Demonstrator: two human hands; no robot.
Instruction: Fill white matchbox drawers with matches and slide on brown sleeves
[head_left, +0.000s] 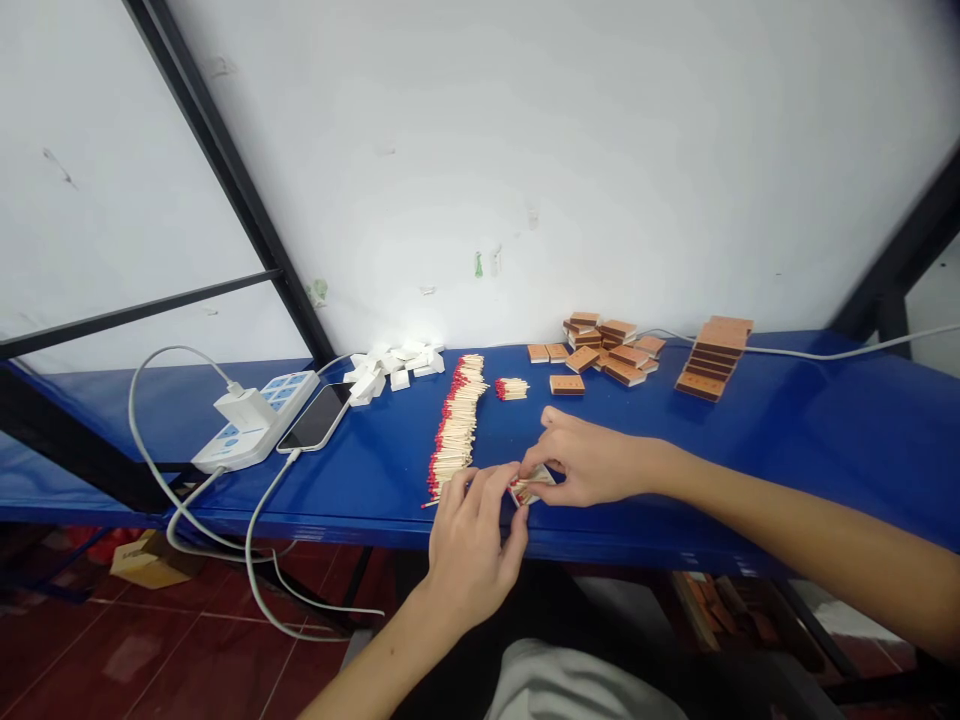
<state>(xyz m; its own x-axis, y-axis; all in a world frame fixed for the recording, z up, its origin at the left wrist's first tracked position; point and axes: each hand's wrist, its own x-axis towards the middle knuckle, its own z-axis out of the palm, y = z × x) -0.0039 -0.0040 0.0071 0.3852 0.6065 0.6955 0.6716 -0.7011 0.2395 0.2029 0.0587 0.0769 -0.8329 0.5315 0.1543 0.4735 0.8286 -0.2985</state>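
Near the front edge of the blue table, my left hand (474, 545) grips the left end of a small white matchbox tray (541, 496) with matches in it. My right hand (581, 458) is closed over the tray from the right, its thumb and fingers pinching the matches (527, 489) inside. Fingers partly cover the tray and its contents. Just behind my left hand, a long row of red-tipped matches (459, 425) runs back toward the wall. A smaller bunch of matches (512, 389) lies to the right of that row.
White empty trays (400, 379) are heaped at the back left. Brown matchbox sleeves (626, 371) lie piled at the back, with a leaning stack of sleeves (715, 358) farther right. A phone (316, 418), power strip (259, 425) and white cables (253, 530) occupy the left.
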